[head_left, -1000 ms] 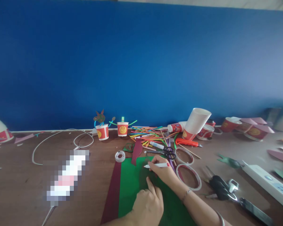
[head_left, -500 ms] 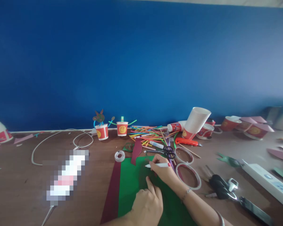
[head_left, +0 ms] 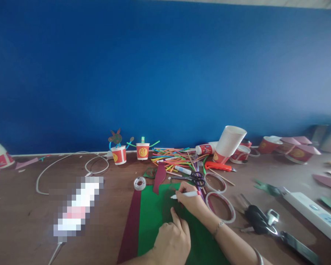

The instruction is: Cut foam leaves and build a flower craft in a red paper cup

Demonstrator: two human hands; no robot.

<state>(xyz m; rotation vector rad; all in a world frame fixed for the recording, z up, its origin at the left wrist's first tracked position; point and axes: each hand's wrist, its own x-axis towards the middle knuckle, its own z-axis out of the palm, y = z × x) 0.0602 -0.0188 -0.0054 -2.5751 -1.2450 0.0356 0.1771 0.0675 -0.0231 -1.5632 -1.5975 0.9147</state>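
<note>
In my right hand (head_left: 190,198) I grip a white marker (head_left: 185,194) with a red end, its tip pointing left and down at the green paper (head_left: 151,209). My left hand (head_left: 173,237) rests on that same sheet, index finger stretched out and pressing it just below the marker tip; the other fingers are partly curled, and nothing shows in them. Under the green sheet, a maroon sheet (head_left: 130,228) sticks out along the left. A cut maroon piece (head_left: 160,178) overlaps the sheet's top edge. Black-handled scissors (head_left: 197,178) lie just beyond my right hand.
A clear tape roll (head_left: 139,183) lies by the paper's upper left corner. Larger tape rings (head_left: 220,207), keys (head_left: 257,219) and a power strip (head_left: 314,209) lie to the right. Behind are colored sticks (head_left: 173,156), stacked paper cups (head_left: 230,141) and decorated cups (head_left: 142,151) near a blue wall.
The marker tip has shifted very slightly right and down over the green paper, moving with my right hand. My left hand stays where it was.
</note>
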